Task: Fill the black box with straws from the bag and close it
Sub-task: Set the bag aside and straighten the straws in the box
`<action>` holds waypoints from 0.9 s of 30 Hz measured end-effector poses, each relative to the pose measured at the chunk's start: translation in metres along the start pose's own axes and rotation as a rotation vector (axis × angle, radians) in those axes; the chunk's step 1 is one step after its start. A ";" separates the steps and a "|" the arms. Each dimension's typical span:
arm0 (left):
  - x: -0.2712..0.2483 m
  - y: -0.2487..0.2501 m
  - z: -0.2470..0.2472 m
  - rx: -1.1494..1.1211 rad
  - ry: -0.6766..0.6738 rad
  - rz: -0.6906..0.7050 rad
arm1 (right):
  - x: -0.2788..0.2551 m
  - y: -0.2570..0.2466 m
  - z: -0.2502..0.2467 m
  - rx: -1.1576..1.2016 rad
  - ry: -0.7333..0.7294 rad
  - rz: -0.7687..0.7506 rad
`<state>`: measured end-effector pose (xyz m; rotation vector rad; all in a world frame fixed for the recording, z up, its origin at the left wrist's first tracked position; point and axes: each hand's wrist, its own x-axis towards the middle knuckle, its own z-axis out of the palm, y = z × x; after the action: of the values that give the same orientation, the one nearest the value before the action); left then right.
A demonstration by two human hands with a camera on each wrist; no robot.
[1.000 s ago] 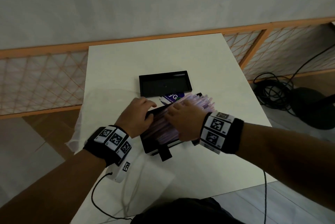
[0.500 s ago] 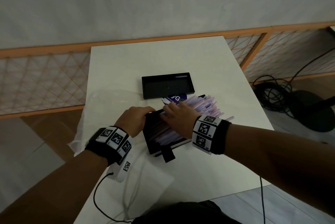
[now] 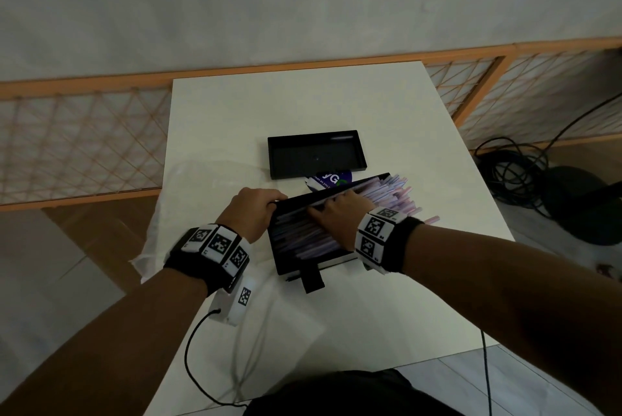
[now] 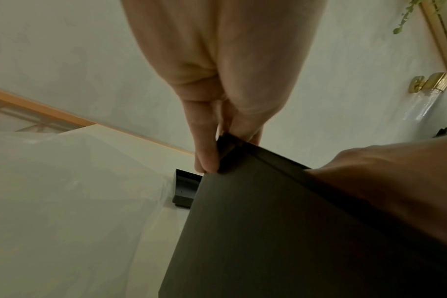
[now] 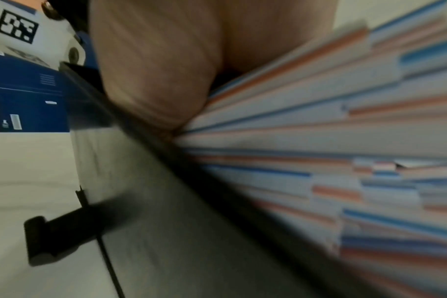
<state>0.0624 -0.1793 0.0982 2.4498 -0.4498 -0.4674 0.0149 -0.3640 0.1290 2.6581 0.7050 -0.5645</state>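
The black box (image 3: 292, 263) sits mid-table, tipped up at its far edge and packed with pale pink and blue straws (image 3: 387, 195) that stick out past its right end. My left hand (image 3: 269, 205) pinches the box's far left corner; in the left wrist view its fingers (image 4: 204, 153) clamp that corner of the box (image 4: 268, 231). My right hand (image 3: 331, 210) lies flat on the straws and presses them down against the far wall. The right wrist view has my palm (image 5: 153, 80) on the striped straws (image 5: 319, 141). A black pull tab (image 3: 313, 279) hangs at the near side.
An open black lid (image 3: 303, 156) lies just behind the box. Between them shows a blue printed label (image 3: 331, 180). The clear plastic bag (image 3: 208, 187) is spread at the table's left edge. Cables (image 3: 511, 173) lie on the floor to the right. An orange lattice rail runs behind.
My right hand has slid left along the straws toward the left hand. The left hand has tipped the box's far edge upward.
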 end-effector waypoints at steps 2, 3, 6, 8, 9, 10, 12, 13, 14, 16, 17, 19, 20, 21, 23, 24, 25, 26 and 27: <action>0.000 0.000 0.000 0.001 0.003 0.002 | -0.001 0.001 0.002 -0.016 0.042 -0.017; 0.000 0.001 -0.001 0.001 0.004 0.005 | -0.001 0.001 0.002 -0.020 0.059 -0.024; 0.001 0.000 -0.002 -0.009 0.014 0.002 | -0.003 0.003 0.000 -0.025 0.093 -0.051; 0.003 -0.002 -0.004 -0.023 0.030 -0.003 | -0.002 0.005 -0.004 -0.015 0.101 -0.056; 0.004 -0.004 -0.006 -0.029 0.038 -0.005 | -0.001 0.006 -0.006 -0.006 0.105 -0.052; 0.006 -0.006 -0.008 -0.033 0.046 -0.007 | 0.000 0.007 -0.009 -0.002 0.107 -0.046; 0.009 -0.010 -0.013 -0.029 0.047 -0.011 | 0.003 0.007 -0.013 -0.024 0.116 -0.029; 0.009 -0.012 -0.015 -0.025 0.040 -0.014 | 0.003 0.008 -0.015 -0.038 0.117 -0.022; 0.010 -0.012 -0.018 -0.022 0.031 -0.020 | 0.004 0.008 -0.016 -0.047 0.122 -0.021; 0.009 -0.011 -0.024 -0.018 0.025 -0.048 | 0.004 0.009 -0.016 -0.050 0.121 -0.016; 0.008 -0.009 -0.028 -0.025 0.033 -0.056 | 0.004 0.009 -0.015 -0.048 0.123 -0.013; 0.005 -0.003 -0.035 -0.110 0.035 -0.031 | 0.003 0.010 -0.016 -0.049 0.126 -0.011; 0.001 0.002 -0.037 -0.141 0.012 0.012 | 0.002 0.010 -0.016 -0.051 0.128 -0.012; -0.002 0.007 -0.037 -0.116 -0.028 0.076 | 0.002 0.010 -0.017 -0.056 0.136 -0.011; -0.009 0.016 -0.032 0.069 -0.125 0.198 | 0.000 0.011 -0.018 -0.067 0.172 -0.004; -0.011 0.020 -0.027 0.189 -0.158 0.242 | -0.001 0.011 -0.019 -0.071 0.192 0.004; -0.012 0.021 -0.022 0.294 -0.178 0.269 | -0.002 0.012 -0.020 -0.077 0.213 0.016; -0.012 0.022 -0.016 0.363 -0.188 0.282 | -0.003 0.013 -0.021 -0.084 0.232 0.029; -0.012 0.022 -0.011 0.394 -0.191 0.282 | -0.004 0.013 -0.021 -0.088 0.249 0.038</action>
<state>0.0518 -0.1858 0.1226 2.6605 -1.0384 -0.5341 0.0247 -0.3671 0.1519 2.6784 0.7263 -0.1884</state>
